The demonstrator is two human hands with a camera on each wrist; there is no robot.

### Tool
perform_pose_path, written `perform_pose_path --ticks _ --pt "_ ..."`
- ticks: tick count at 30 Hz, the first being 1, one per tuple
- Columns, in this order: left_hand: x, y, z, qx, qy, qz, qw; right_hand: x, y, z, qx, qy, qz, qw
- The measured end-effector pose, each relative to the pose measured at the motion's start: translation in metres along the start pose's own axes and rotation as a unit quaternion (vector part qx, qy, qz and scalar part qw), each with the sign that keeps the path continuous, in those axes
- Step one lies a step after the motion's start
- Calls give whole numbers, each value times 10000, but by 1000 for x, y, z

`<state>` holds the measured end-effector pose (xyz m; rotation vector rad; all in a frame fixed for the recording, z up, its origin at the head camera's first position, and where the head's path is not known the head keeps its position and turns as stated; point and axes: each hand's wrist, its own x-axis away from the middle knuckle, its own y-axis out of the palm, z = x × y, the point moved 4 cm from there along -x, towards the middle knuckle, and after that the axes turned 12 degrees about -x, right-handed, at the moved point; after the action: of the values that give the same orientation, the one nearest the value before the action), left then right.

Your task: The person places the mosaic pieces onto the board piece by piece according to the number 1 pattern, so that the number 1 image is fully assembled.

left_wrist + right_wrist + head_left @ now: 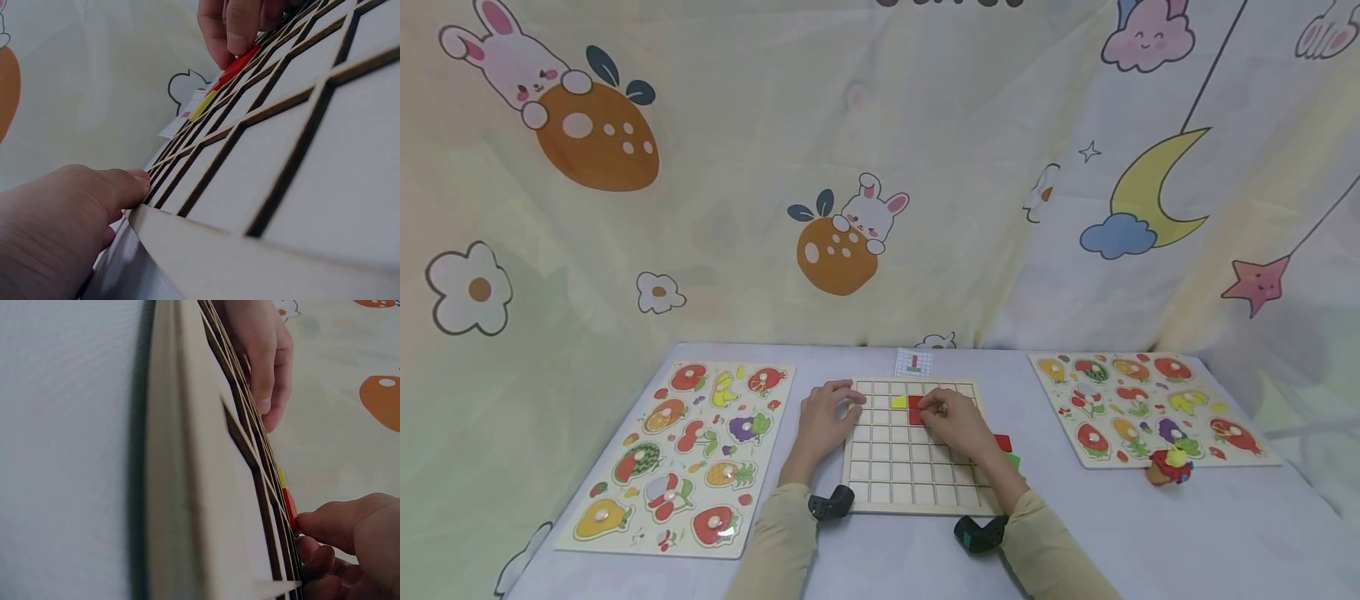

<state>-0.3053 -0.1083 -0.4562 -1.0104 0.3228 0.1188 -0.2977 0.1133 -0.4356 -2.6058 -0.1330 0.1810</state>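
Note:
A wooden grid board (887, 471) lies on the table. On its upper part sit a yellow square tile (898, 402) and, directly right of it, a red piece (915, 410) spanning about two cells. My right hand (958, 425) reaches over the board and pinches the red piece with thumb and fingertips, partly covering it. At the board's upper left edge, my left hand (823, 421) rests with thumb and forefinger touching the rim; in the left wrist view its thumb (128, 190) lies along that edge. More red (1003, 443) and green (1014, 460) pieces show beside the board, partly behind my right forearm.
A small pattern card (913, 362) lies behind the board. Fruit puzzle boards stand on the left (692, 458) and right (1150, 408). A small colourful toy (1170, 465) sits at the right puzzle's front edge. A patterned cloth (737, 208) hangs behind the table.

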Motion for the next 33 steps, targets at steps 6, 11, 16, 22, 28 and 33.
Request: perform_pose_path --ticks 6,11,16,22,28,33 --pt "-1 3 -2 15 -29 -23 10000 0 0 0 84 23 -7 10000" --pt "-1 3 -2 2 -26 -9 10000 -1 -1 2 5 45 -83 10000" --pt "0 2 -1 20 -5 -21 10000 -3 -5 3 -275 6 -316 9991" --pt "1 2 0 42 -32 -107 9999 -1 -21 6 -191 14 -368 9991" --pt "0 0 1 26 -15 -110 9999 3 -43 12 -38 -44 -302 9995" --pt "0 2 -1 30 -49 -104 9999 7 -56 18 81 -20 -408 9991"
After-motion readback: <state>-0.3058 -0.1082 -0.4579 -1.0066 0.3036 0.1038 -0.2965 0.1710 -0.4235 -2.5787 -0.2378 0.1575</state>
